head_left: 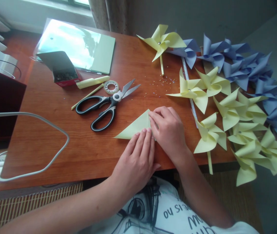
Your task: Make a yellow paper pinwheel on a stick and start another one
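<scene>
both hands (153,143) flat on folded yellow paper triangle (135,127), wooden table (55,143)

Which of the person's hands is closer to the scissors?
Left. The left hand lies just right of and below the scissors; the right hand sits farther right, beyond the folded yellow paper.

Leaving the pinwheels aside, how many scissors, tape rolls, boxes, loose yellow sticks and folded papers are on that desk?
Scissors: 1
Tape roll: 1
Box: 1
Yellow sticks: 2
Folded paper: 1
Total: 6
</scene>
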{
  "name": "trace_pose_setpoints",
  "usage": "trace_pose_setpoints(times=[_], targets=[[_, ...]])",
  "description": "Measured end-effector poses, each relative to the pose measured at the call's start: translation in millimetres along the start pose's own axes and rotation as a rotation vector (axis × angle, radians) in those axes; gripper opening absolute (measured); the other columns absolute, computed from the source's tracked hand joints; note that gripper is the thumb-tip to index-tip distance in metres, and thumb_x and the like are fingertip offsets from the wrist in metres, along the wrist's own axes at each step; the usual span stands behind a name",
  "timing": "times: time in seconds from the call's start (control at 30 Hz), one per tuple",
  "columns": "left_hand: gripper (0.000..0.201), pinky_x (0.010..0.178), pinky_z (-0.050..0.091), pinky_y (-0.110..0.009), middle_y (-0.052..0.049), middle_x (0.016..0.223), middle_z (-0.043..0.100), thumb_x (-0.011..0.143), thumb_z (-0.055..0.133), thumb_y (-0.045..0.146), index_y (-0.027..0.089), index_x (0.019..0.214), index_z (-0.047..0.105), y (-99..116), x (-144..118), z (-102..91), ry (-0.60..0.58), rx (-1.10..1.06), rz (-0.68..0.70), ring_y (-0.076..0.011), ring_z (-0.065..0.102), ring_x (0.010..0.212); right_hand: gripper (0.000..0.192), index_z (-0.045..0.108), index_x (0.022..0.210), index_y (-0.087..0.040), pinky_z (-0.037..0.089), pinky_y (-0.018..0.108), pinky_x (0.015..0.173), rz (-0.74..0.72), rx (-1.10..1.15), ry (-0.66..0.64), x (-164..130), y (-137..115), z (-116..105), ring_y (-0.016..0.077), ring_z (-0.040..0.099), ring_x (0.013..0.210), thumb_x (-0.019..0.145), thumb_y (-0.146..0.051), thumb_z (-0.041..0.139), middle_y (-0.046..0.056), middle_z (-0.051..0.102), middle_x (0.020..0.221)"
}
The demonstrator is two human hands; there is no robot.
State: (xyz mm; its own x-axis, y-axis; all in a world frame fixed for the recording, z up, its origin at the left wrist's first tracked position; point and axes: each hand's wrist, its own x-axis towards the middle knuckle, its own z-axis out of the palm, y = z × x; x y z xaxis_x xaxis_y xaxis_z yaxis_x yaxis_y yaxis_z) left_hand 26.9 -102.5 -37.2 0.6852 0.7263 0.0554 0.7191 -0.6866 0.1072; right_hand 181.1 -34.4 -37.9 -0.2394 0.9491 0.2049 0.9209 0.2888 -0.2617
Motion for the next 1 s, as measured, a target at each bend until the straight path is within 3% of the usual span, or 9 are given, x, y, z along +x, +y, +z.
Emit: trace_pose_setpoints(times=[0.33, 1.0], targets=[[0.068, 0.122, 0.033, -0.049, -0.026, 0.153, 0.048, 0.1, 0.049, 0.046, -0.006, 0.143, 0.053, 0.0, -0.5, -1.0, 0.033, -0.009, 0.004, -0.0396, 0.045, 0.144, 0.026, 0.068, 0.119, -0.018, 0.037, 0.041, 0.079, -0.022, -0.19, -0.041, -5.8, -9.3, -1.0, 0.0267, 0.055, 0.096, 0.103, -0.018, 0.048, 0.011, 0.07, 0.111], [0.068, 0.125, 0.027, -0.048, -0.025, 0.157, 0.043, 0.101, 0.047, 0.045, -0.006, 0.145, 0.05, 4.3, -4.3, -1.6, -0.002, -0.03, -0.013, -0.0372, 0.038, 0.149, 0.027, 0.067, 0.123, -0.018, 0.038, 0.042, 0.081, -0.025, -0.17, -0.094, -4.5, -6.9, -3.9, 0.0275, 0.054, 0.099, 0.102, -0.017, 0.049, 0.01, 0.07, 0.117]])
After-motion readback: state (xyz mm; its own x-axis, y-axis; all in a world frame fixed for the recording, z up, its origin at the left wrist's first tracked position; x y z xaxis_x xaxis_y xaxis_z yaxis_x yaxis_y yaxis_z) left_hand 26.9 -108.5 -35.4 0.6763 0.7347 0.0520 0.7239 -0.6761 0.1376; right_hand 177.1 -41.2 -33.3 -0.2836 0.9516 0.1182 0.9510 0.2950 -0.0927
